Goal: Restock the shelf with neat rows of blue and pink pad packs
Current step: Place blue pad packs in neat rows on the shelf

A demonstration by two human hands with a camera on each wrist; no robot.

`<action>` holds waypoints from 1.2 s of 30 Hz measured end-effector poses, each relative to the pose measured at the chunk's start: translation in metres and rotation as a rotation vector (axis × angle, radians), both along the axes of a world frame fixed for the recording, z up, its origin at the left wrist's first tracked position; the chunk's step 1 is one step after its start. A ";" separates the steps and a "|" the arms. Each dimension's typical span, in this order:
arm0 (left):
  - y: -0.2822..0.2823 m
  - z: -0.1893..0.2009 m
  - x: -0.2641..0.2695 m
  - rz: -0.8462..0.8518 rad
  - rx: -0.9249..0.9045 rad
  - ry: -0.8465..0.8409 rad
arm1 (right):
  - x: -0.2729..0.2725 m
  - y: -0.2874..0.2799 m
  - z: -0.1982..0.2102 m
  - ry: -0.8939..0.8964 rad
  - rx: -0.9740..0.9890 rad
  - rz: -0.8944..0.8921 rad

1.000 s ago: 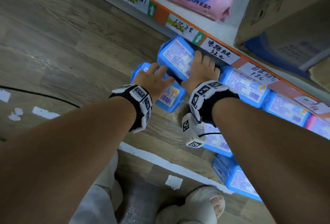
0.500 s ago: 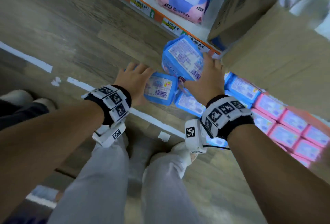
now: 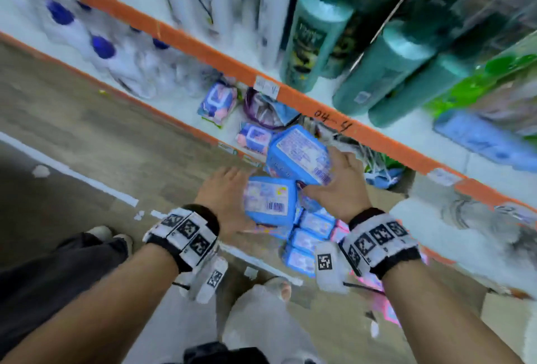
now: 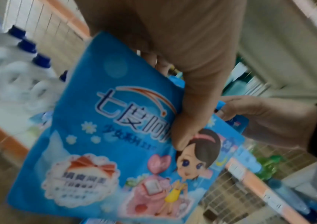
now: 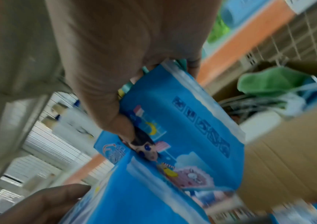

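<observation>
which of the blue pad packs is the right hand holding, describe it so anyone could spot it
Find the long orange shelf edge that crosses the head view, then look just below it to the right hand. It grips the upper blue pack, tilted, white printed label up, a small barcode by the thumb. The lower blue pack in the left hand lies flatter, with a bigger barcode.

Shelf bottles (image 3: pixel 313 44) motion-blurred, labels unreadable, price tag (image 3: pixel 266 84) writing too smeared, floor packs (image 3: pixel 308 238) partly hidden behind wrists

Two hands (image 3: pixel 226 198) (image 3: pixel 343 189), each gripping one blue pad pack (image 3: pixel 268 199) (image 3: pixel 299 154)
</observation>
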State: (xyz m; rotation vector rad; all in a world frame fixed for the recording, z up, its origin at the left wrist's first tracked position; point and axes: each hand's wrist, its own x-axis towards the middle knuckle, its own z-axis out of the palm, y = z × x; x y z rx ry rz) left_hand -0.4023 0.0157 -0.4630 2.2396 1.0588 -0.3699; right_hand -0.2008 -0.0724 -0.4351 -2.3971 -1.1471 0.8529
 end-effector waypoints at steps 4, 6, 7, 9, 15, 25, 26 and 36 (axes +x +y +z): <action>0.007 0.103 0.011 -0.015 0.071 -0.172 | 0.021 -0.006 0.097 -0.057 0.171 0.035; 0.009 0.151 0.016 0.007 0.092 -0.278 | 0.035 -0.005 0.142 -0.083 0.222 0.076; 0.011 0.173 0.020 -0.002 0.116 -0.324 | 0.041 -0.003 0.162 -0.102 0.247 0.107; 0.016 0.213 0.025 -0.045 0.173 -0.422 | 0.050 0.002 0.203 -0.153 0.308 0.170; 0.044 0.305 0.044 -0.224 0.484 -0.497 | 0.063 0.031 0.308 -0.352 0.469 0.283; 0.148 0.386 0.095 -0.279 0.598 -0.535 | 0.101 0.120 0.393 -0.505 0.548 0.080; 0.158 0.386 0.103 -0.281 0.596 -0.514 | 0.105 0.130 0.391 -0.517 0.531 0.043; 0.198 0.377 0.140 -0.404 0.649 -0.310 | 0.157 0.188 0.375 -0.264 0.291 -0.040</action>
